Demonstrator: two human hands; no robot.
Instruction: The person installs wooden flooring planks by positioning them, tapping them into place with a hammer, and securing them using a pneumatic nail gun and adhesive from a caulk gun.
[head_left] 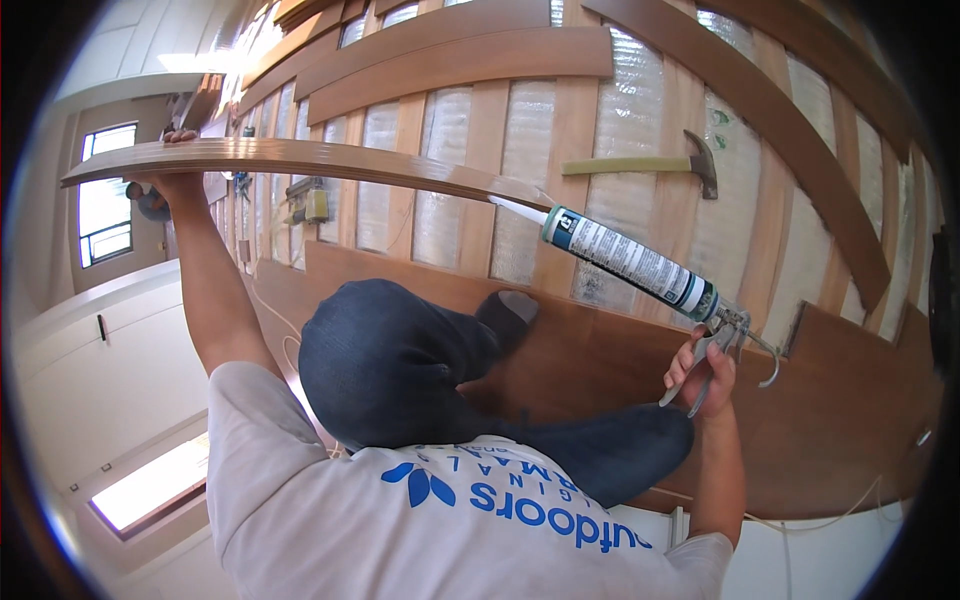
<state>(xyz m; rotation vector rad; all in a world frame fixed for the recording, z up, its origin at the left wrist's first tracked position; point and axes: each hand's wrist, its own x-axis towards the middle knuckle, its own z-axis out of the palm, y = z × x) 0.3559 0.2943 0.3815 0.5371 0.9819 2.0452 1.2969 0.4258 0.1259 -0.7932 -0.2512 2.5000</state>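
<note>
Caulking gun (640, 268) runs slantwise across the middle of the view, its cartridge a white tube with dark teal bands and small print too fine to make out. What the cartridge holds is hidden by its wall; only the pale tapered nozzle shows, and its tip meets the near end of a long wooden board (300, 158). The right hand (702, 368) is wrapped around the metal handle and trigger at the gun's lower end, fingers curled closed on it; a bent metal rod hooks out behind the hand.

The board is a narrow, glossy brown strip with lengthwise grooves, bowed by the lens. The left hand (168, 180) grips it near its far end, arm raised, with the fingers folded over the top edge and the thumb side hidden behind the wood.

A bent knee in dark blue jeans (385, 360) fills the centre and hides part of the brown panel (840, 400) beneath it. A grey shoe toe (512, 308) pokes out beyond the knee, blurred. A white shirt with blue print covers the lower frame.

Above, bare timber studs alternate with silvery quilted insulation (525, 150), crossed by smooth brown slats. A hammer (660, 163) with a pale green handle and dark head rests against the studs. The picture's corners are black, cut off by the lens.
</note>
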